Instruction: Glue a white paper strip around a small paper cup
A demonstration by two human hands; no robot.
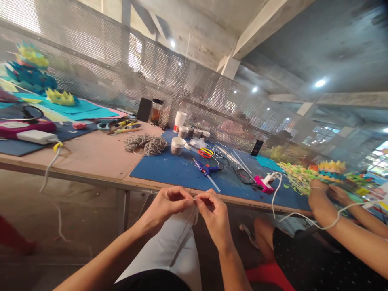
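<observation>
My left hand [166,207] and my right hand [214,214] meet in front of me, below the table edge and above my lap. Both pinch a thin pale thread [194,199] that runs between their fingertips, and a strand hangs down over my white trouser leg [169,250]. On the blue mat [169,169] beyond my hands lie a blue glue gun [206,169], red-and-yellow scissors [205,152] and a bundle of grey cord [146,144].
A person sits to my right, their hands [330,193] on a colourful paper piece [330,171] with a white cable across the arm. Small jars [177,145], a white cup [180,120], a dark jar, a phone and paper sheets crowd the table. A perforated metal screen stands behind.
</observation>
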